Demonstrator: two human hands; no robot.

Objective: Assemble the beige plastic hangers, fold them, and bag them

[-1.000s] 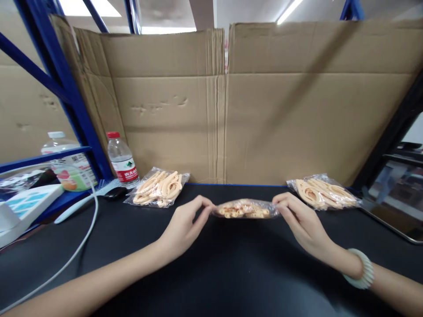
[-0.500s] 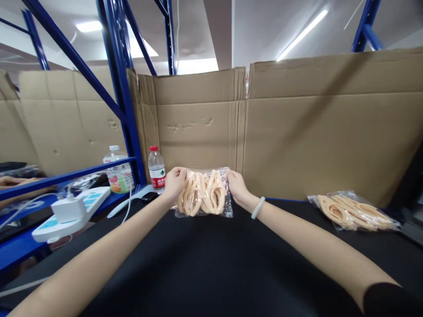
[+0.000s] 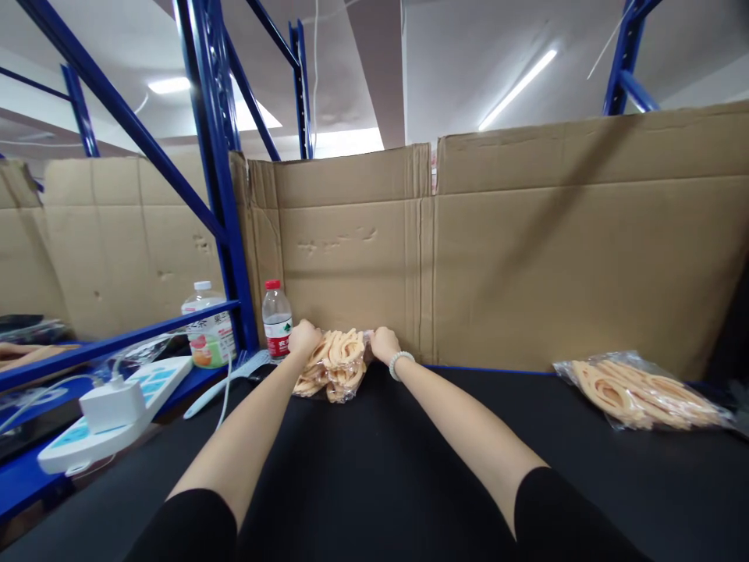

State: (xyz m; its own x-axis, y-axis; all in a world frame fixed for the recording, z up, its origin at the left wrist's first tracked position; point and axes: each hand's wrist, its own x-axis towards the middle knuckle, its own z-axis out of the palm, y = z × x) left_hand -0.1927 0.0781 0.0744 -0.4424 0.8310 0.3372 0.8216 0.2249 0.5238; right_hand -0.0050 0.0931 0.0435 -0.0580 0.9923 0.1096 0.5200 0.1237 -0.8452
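Note:
At the far side of the black tabletop, a clear plastic bag of beige looped pieces [image 3: 345,349] is held between my two hands. My left hand [image 3: 305,337] is closed on its left end, the fingers partly hidden behind the wrist. My right hand [image 3: 385,344], with a pale beaded bracelet at the wrist, pinches the right edge of the plastic. More beige loops show just below the upper ones; I cannot tell whether they belong to the same bag. Another clear bag of beige looped pieces [image 3: 640,390] lies flat at the right.
A red-capped water bottle [image 3: 277,320] stands left of my left hand. Beside it lie a light-blue handled brush or comb [image 3: 225,382], a larger bottle [image 3: 209,336] and a white power strip [image 3: 111,421]. Cardboard panels [image 3: 351,242] wall the back; a blue rack post [image 3: 225,195] rises left.
Both hands have moved slightly left and lower in view with the bag. Its loops, spread upright before, now look bunched and tipped back. My view has shifted a little.

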